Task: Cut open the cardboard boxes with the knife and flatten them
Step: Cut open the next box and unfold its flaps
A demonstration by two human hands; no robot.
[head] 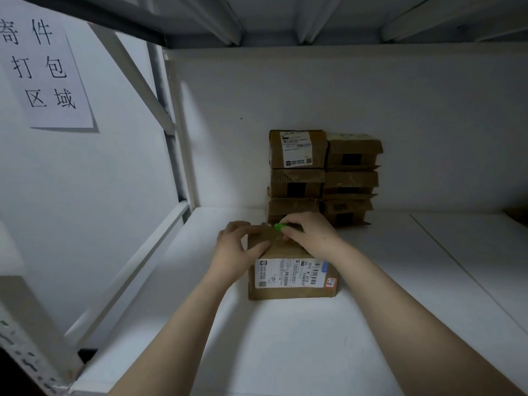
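A brown cardboard box (291, 290) with a white shipping label lies on the white shelf surface (285, 344) in front of me. My left hand (237, 250) grips the box's far left corner, fingers curled over the top edge. My right hand (311, 235) holds a knife with a green handle (278, 227) at the box's far edge, its tip pointing left; the blade itself is too small to make out. Behind the box, two stacks of similar cardboard boxes (323, 178) stand against the back wall.
A white shelf frame with a diagonal brace (134, 72) rises on the left. A paper sign with printed characters (43, 67) hangs on the left wall. The underside of another shelf (285, 18) spans overhead. A seam (457, 267) crosses the shelf surface at right.
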